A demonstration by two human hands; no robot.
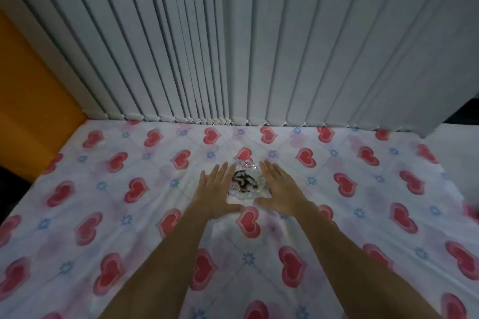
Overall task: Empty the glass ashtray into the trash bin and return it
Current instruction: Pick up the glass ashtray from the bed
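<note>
The glass ashtray [245, 182] sits on the counter [363, 215], which is covered by a heart-patterned cloth [108, 228], a little in front of the vertical blinds [233, 46]. Dark debris [242, 182] lies inside it. The left hand [216, 189] and right hand [281, 190] flank the ashtray, fingers spread flat and unclenched, thumbs at its near edge, gripping nothing.
</note>
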